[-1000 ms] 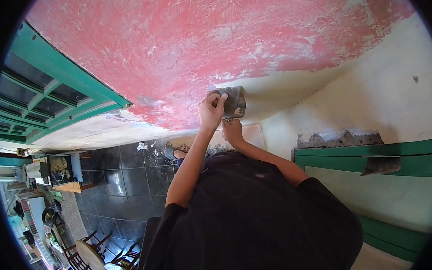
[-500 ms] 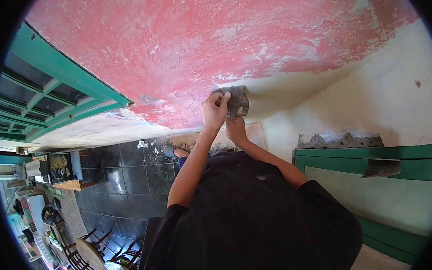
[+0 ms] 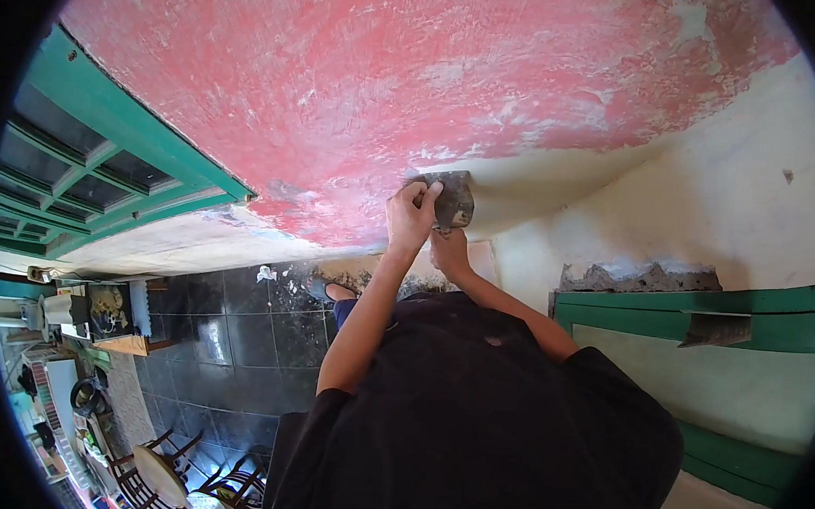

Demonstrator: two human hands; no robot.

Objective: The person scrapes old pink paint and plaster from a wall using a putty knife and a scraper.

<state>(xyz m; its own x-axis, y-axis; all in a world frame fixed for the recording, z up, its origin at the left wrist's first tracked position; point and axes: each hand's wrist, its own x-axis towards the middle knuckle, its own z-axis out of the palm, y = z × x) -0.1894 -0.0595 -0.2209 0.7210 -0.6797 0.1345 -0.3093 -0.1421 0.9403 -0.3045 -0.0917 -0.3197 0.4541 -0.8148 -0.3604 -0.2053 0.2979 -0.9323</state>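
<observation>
A scraper [image 3: 456, 202] with a wide, dark, stained blade lies against the wall, where peeling pink paint meets a bare cream surface. My left hand [image 3: 410, 214] pinches the blade's left side between thumb and curled fingers. Just below, my right hand [image 3: 448, 250] is closed around the scraper's lower end, and its grip is partly hidden. The pink wall [image 3: 342, 94] is patchy, with pale flaked spots around the blade.
A green-framed window [image 3: 136, 162] stands at the left. On the right is a green door frame [image 3: 626, 312] with broken plaster above it. White debris [image 3: 266, 273] lies on dark floor tiles [image 3: 237, 338]. Wooden chairs [image 3: 161, 472] are at lower left.
The view has shifted slightly, and the wall appears a little lower. Both hands keep hold of the scraper at nearly the same place on the wall.
</observation>
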